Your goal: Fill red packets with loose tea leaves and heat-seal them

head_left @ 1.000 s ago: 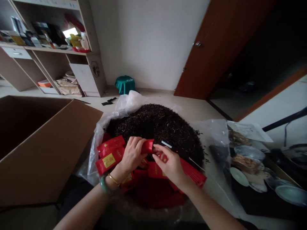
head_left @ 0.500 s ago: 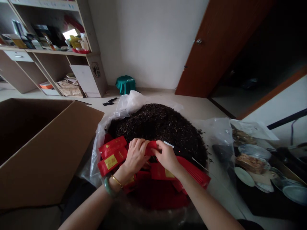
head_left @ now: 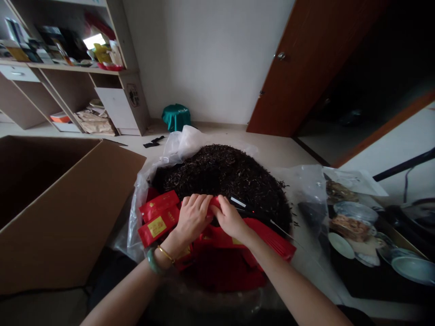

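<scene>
Both of my hands grip one small red packet over a heap of dark loose tea leaves. My left hand, with a green bangle and a gold bracelet on the wrist, has its fingers curled over the packet's left end. My right hand pinches the right end, and the two hands touch. More red packets with gold labels lie just left of and below my hands. The tea sits in a clear plastic bag.
A large open cardboard box stands at the left. Bowls and dishes under clear plastic crowd the right side. Behind are a shelf unit, a green bag on the floor and a brown door.
My right hand has slid left along the packet until it meets my left hand. The packet now shows much less between them.
</scene>
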`<state>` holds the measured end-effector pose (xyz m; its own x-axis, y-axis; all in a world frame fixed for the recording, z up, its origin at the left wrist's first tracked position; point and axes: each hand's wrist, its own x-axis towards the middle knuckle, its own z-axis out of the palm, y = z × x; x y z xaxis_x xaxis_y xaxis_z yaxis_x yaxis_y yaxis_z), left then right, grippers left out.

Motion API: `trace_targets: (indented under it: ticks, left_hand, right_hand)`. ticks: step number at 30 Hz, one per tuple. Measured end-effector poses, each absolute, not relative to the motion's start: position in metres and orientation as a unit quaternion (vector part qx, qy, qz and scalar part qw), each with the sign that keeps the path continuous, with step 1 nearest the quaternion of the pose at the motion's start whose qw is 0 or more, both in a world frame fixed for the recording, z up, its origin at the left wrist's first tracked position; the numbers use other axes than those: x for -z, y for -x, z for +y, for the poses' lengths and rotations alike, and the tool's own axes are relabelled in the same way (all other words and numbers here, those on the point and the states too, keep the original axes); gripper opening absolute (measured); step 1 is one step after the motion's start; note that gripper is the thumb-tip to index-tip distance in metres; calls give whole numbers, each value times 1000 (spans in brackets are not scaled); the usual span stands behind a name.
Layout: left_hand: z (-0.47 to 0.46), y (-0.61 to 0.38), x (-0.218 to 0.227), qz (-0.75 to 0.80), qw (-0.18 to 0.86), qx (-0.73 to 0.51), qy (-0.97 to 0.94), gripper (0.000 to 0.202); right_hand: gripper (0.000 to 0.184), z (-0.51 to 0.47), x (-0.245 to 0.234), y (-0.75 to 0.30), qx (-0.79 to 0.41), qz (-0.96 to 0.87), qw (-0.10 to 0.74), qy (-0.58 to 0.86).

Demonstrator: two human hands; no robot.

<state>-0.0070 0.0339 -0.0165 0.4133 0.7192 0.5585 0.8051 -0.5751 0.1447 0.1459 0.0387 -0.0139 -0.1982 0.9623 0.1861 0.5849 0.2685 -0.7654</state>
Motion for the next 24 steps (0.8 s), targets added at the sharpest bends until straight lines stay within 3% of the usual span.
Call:
trace_targets:
  ticks: [5,10,18,24]
  left_hand:
    - [38,9,22,-458,54,300,835,43]
    - [41,9,29,-470,18,334,817,37]
    - [47,11,30,-488,-8,373,789,33]
    - [46,11,28,-472,-6,380,796,37]
  right_hand:
    - [17,42,3,-150,-296,-734,317,523]
    - [19,37,-12,-148,-391,-722,283,495]
    - [59,45,-53,-169,-528,-659,323,427]
    - [31,43,-54,-160,-369,-771,197,481]
